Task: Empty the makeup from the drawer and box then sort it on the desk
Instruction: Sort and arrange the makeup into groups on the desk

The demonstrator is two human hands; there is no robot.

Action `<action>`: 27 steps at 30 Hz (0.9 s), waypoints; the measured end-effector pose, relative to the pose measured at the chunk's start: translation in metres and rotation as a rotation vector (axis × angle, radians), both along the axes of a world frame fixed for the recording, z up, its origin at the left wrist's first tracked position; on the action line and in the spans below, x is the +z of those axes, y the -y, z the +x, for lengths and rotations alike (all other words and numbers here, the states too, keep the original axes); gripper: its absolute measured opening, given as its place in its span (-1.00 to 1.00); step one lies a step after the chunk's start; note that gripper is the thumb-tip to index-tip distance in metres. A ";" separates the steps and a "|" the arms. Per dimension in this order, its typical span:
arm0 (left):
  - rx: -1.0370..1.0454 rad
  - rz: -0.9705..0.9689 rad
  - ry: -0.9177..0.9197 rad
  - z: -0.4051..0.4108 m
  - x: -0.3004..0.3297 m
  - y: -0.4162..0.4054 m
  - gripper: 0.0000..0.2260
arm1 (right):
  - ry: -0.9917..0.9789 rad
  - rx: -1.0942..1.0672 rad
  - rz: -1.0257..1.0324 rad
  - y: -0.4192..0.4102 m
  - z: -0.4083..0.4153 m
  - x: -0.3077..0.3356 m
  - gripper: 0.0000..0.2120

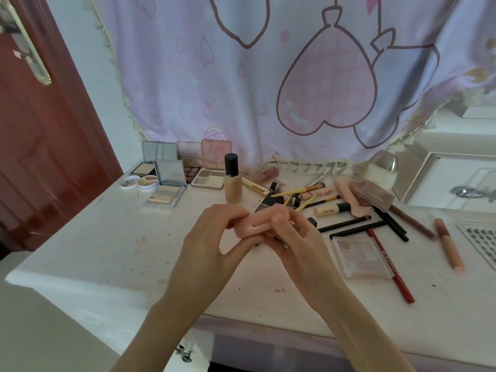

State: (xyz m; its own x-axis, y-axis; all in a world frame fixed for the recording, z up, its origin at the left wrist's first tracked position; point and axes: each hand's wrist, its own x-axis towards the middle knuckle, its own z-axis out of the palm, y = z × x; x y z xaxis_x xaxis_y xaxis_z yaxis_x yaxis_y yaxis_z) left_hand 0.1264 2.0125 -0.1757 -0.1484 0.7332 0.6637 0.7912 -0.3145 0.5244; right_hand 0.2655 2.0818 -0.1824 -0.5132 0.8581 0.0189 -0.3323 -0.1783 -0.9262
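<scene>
While palettes [171,181] are sitting grouped at the back left, pencils and brushes [346,208] are lying jumbled — sorting looks partly done. Both hands — left hand [212,237], right hand [292,234] — are gripping a pink case [252,224] above the surface [107,253].

Pink case [248,227] partly hidden under fingers of both hands; type unclear. Lash tray [483,241] cut by right edge. Red pencil [390,267] lettering too blurred to read. Door handle [22,40] cropped at left edge.

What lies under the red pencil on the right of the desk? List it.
The red pencil crosses the right edge of a clear eyeshadow palette; its lower end rests on the bare desk. Anything beneath the palette is hidden.
</scene>
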 end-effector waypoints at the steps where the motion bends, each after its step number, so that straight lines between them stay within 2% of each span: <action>1: -0.053 -0.041 0.006 -0.001 0.001 0.000 -0.72 | 0.025 -0.025 0.016 0.000 0.000 0.000 -0.30; 4: -0.154 -0.176 0.039 -0.008 0.005 0.003 -0.72 | 0.099 -0.048 0.108 0.000 0.000 -0.002 -0.38; 8: -0.191 -0.266 0.087 -0.020 0.007 0.008 -0.67 | 0.208 -0.058 0.247 0.000 -0.006 -0.004 -0.40; 12: -0.177 -0.328 -0.063 -0.029 0.007 0.011 -0.59 | 0.199 -0.066 0.284 0.000 -0.016 -0.009 -0.47; 14: -0.158 -0.347 -0.103 -0.034 0.007 0.012 -0.58 | 0.217 -0.069 0.299 0.000 -0.023 -0.011 -0.65; 15: -0.155 -0.352 -0.111 -0.036 0.008 0.013 -0.59 | 0.213 -0.065 0.307 0.002 -0.027 -0.009 -0.73; 19: -0.104 -0.341 -0.114 -0.051 0.013 0.016 -0.67 | 0.150 -0.052 0.325 0.007 -0.047 -0.011 -0.80; 20: -0.075 -0.338 -0.100 -0.059 0.015 0.018 -0.69 | 0.141 -0.038 0.326 0.009 -0.054 -0.015 -0.81; 23: -0.069 -0.348 -0.102 -0.085 0.022 0.022 -0.66 | 0.109 0.004 0.299 0.015 -0.079 -0.016 -0.63; 27: -0.049 -0.383 -0.179 -0.125 0.023 0.014 -0.57 | 0.151 0.061 0.291 0.012 -0.110 -0.016 -0.77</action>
State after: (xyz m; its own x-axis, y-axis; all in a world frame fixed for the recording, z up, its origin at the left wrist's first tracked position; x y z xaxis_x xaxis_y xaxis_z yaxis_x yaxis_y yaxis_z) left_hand 0.0014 1.9984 -0.1524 -0.0139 0.9352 0.3538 0.8695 -0.1634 0.4661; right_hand 0.1558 2.0702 -0.1984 -0.5791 0.7956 0.1781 -0.1841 0.0852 -0.9792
